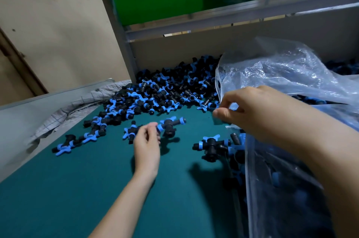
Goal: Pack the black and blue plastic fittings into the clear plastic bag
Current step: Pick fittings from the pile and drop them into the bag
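Slack in the clear bag [281,74] rim my right fingers [223,114] pinch could spill the fitting [171,124] my left fingers [150,128] pinch.

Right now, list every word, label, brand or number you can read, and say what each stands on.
None: no readable text shows anywhere. The clear plastic bag, the black and blue plastic fittings, the teal table mat and the green panel behind show no legible word, label or number.

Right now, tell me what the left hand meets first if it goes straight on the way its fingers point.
The left hand would meet the loose fitting just ahead of its fingers; it may already touch it. Depth is unclear.
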`<state>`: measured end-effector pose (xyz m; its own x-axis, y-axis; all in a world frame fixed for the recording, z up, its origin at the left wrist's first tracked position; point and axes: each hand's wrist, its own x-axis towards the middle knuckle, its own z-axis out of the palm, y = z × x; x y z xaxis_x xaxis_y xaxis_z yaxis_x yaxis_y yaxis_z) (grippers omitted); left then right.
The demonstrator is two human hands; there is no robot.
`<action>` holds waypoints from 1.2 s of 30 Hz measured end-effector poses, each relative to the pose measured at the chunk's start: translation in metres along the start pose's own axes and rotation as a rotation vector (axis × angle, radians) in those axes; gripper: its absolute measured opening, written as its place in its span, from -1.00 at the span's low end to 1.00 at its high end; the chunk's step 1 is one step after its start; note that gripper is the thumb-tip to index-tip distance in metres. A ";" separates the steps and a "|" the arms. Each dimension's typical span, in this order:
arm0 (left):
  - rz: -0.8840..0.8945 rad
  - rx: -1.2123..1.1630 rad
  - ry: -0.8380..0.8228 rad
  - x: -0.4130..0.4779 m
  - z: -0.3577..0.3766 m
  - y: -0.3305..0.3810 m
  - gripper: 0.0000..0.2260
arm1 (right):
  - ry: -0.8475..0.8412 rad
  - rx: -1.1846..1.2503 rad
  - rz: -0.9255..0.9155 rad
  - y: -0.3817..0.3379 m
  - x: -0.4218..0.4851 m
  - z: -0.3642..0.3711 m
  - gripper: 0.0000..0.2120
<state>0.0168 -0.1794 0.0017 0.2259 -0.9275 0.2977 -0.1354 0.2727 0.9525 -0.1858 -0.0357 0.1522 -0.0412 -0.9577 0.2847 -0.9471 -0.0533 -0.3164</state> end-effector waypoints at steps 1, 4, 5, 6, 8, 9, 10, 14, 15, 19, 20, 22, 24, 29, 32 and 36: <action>-0.032 -0.044 -0.006 -0.008 0.002 -0.001 -0.80 | 0.002 -0.005 0.001 0.000 0.000 0.000 -0.72; -0.069 -0.102 -0.047 -0.019 0.005 -0.003 -0.76 | -0.009 -0.014 -0.002 0.001 0.001 0.000 -0.72; -0.074 -0.112 -0.060 -0.021 0.005 -0.003 -0.75 | -0.014 -0.013 0.002 0.001 0.001 0.000 -0.72; -0.079 -0.118 -0.068 -0.022 0.004 -0.003 -0.76 | -0.015 -0.015 0.003 0.001 0.001 0.000 -0.72; -0.103 -0.120 -0.076 -0.021 0.004 -0.002 -0.75 | -0.014 -0.024 -0.001 0.002 0.000 0.001 -0.72; -0.116 -0.126 -0.079 -0.020 0.004 -0.002 -0.75 | -0.015 -0.024 -0.005 0.002 0.001 0.002 -0.72; -0.128 -0.134 -0.082 -0.020 0.003 -0.002 -0.75 | -0.019 -0.023 -0.006 0.002 0.001 0.002 -0.72; -0.145 -0.148 -0.099 -0.020 0.003 0.001 -0.75 | -0.032 -0.023 0.006 0.002 0.001 0.002 -0.74; -0.146 -0.147 -0.099 -0.020 0.003 0.002 -0.75 | -0.033 -0.025 0.006 0.002 0.001 0.003 -0.75; -0.152 -0.157 -0.110 -0.021 0.003 0.003 -0.76 | -0.027 -0.037 0.004 0.001 0.002 0.004 -0.77; -0.154 -0.156 -0.114 -0.021 0.002 0.003 -0.76 | -0.026 -0.039 0.003 0.002 0.002 0.004 -0.77; -0.152 -0.150 -0.118 -0.021 0.001 0.002 -0.76 | -0.025 -0.040 0.001 0.002 0.003 0.004 -0.76; -0.151 -0.142 -0.118 -0.020 0.002 0.001 -0.76 | -0.022 -0.038 -0.001 0.002 0.003 0.004 -0.76; -0.135 -0.138 -0.121 -0.020 0.001 0.000 -0.76 | -0.017 -0.029 -0.010 0.004 0.003 0.005 -0.74; -0.185 -0.212 -0.123 -0.021 0.002 0.003 -0.75 | -0.019 -0.025 -0.012 0.005 0.003 0.004 -0.76; -0.571 -0.831 -0.183 -0.012 0.000 0.010 -0.87 | -0.034 -0.022 -0.004 0.003 0.003 0.004 -0.77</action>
<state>0.0130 -0.1649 0.0076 -0.1131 -0.9803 -0.1619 0.6732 -0.1955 0.7132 -0.1878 -0.0395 0.1486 -0.0270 -0.9665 0.2553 -0.9539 -0.0515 -0.2956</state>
